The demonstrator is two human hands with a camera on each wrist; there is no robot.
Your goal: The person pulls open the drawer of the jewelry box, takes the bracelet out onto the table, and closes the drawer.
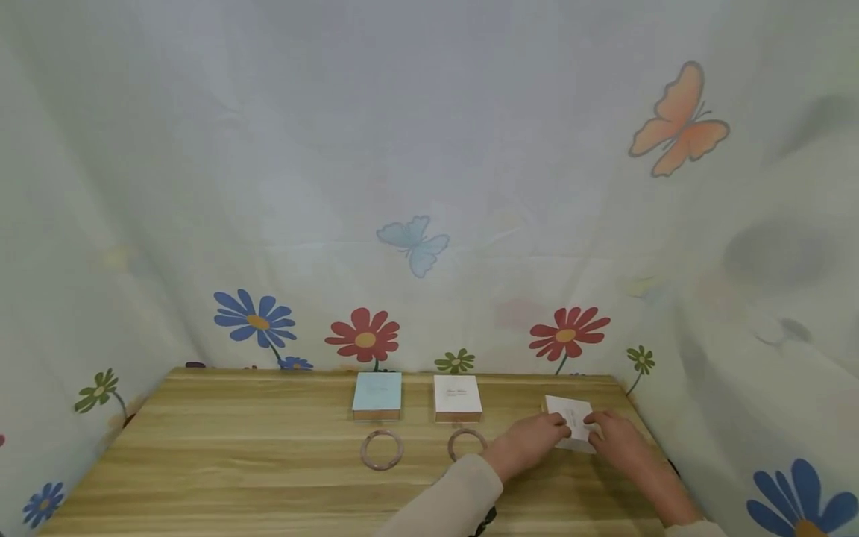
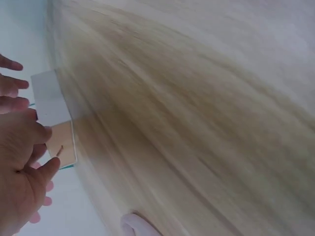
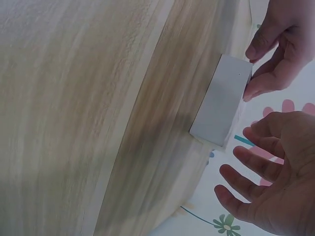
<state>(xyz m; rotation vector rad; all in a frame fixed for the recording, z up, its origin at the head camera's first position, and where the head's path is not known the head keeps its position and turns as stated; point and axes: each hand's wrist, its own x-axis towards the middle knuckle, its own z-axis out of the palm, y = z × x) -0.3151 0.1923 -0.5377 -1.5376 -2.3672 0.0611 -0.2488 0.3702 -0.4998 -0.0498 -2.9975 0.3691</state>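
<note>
A small white box (image 1: 575, 412) lies slanted near the table's right edge, between both hands. In the left wrist view its tan end (image 2: 61, 137) carries a short tab. My left hand (image 1: 526, 445) is at this end, its thumb and curled fingers gripping the box's edge; whether they also hold the tab cannot be told. At the opposite side, my right hand (image 1: 620, 444) has its fingertips close to or touching the box. Seen from the right wrist, the fingers of that right hand (image 3: 275, 172) are spread and loosely bent, while the left hand (image 3: 288, 54) meets the far end.
A pale blue box (image 1: 378, 393) and another white box (image 1: 457, 394) stand along the back of the wooden table (image 1: 235, 447). One pinkish bangle (image 1: 381, 468) lies before the blue box. A second bangle (image 1: 452, 445) is partly behind my left wrist. Flowered cloth (image 1: 416, 149) surrounds the table.
</note>
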